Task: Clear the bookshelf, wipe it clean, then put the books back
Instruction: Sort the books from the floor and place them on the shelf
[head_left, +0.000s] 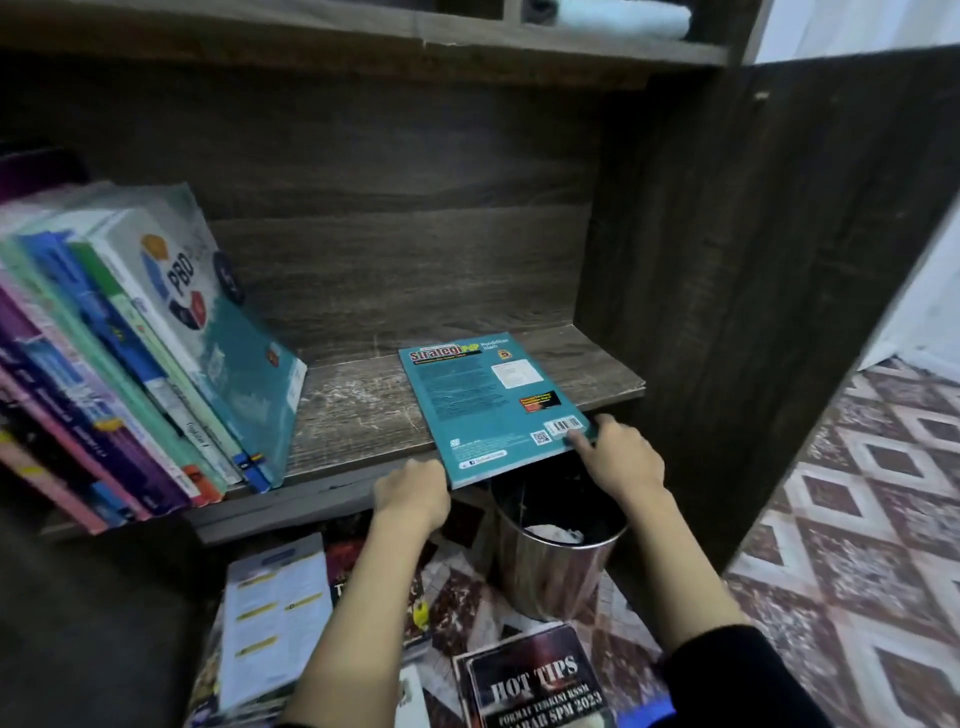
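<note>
**Inspector:** Head view. The left hand (413, 491) is curling closed around the near left corner of the teal book (493, 408), fingers hidden beneath it. The right hand (621, 457) is gripping the near right corner, fingers lying half-open on the cover by the barcode.

**Clerk:** And where is the book lying?

**Inspector:** It is lying flat, back cover up, on the shelf board (358, 410), its near edge overhanging the front.

**Clerk:** What is standing around it?

**Inspector:** A row of books (130, 364) is leaning at the shelf's left, well apart from the teal one. Below, a metal bin (556, 566) is standing on the patterned floor (857, 519), directly under the overhanging edge. Loose books (535, 686) are lying beside the forearms.
</note>
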